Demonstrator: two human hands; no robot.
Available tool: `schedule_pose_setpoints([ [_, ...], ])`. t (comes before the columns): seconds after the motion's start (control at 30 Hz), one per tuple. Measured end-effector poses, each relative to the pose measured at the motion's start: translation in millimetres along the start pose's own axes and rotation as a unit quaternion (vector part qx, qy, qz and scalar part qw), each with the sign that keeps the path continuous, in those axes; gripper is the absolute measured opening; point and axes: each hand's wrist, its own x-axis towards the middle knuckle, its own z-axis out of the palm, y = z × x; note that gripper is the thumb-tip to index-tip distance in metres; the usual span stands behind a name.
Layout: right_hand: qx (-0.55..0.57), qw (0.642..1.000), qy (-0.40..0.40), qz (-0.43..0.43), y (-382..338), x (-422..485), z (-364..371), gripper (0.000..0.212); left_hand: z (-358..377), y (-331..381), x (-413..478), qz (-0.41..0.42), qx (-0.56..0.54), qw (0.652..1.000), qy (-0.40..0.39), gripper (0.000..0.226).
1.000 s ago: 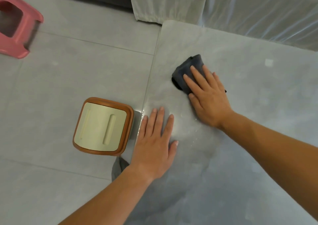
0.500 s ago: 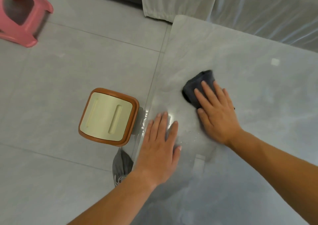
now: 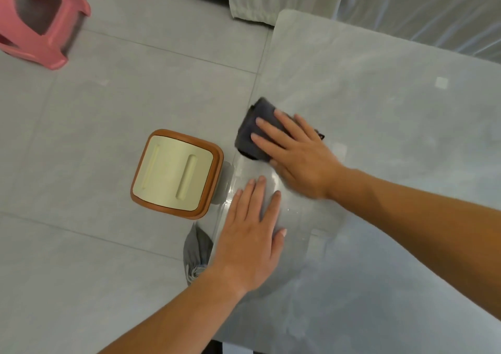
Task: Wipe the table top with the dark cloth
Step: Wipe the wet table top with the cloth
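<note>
In the head view, the right hand (image 3: pixel 301 153) lay flat, fingers spread, pressing the cloth (image 3: pixel 254 131) onto the table (image 3: pixel 379 109); since half a second before, the cloth had slid left to the table's left edge, so that strip looked covered. The left hand (image 3: pixel 249 234) stayed flat and open beside it, holding nothing. No writing was legible anywhere.
</note>
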Motion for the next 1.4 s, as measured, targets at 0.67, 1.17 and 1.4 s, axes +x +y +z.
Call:
schedule_pose_setpoints([
  [0.67,0.044,0.992,0.024,0.114,16,-98,8,0.055,-9,-18,-40,0.042,0.058,0.994,-0.079,0.064],
  [1.17,0.078,0.976,0.046,0.196,-53,-129,22,0.056,6,-3,-92,0.009,-0.001,0.997,-0.071,0.063],
  [1.4,0.070,0.984,0.049,0.153,-130,-123,39,0.054,15,-10,-119,0.039,-0.006,0.997,-0.068,0.065],
])
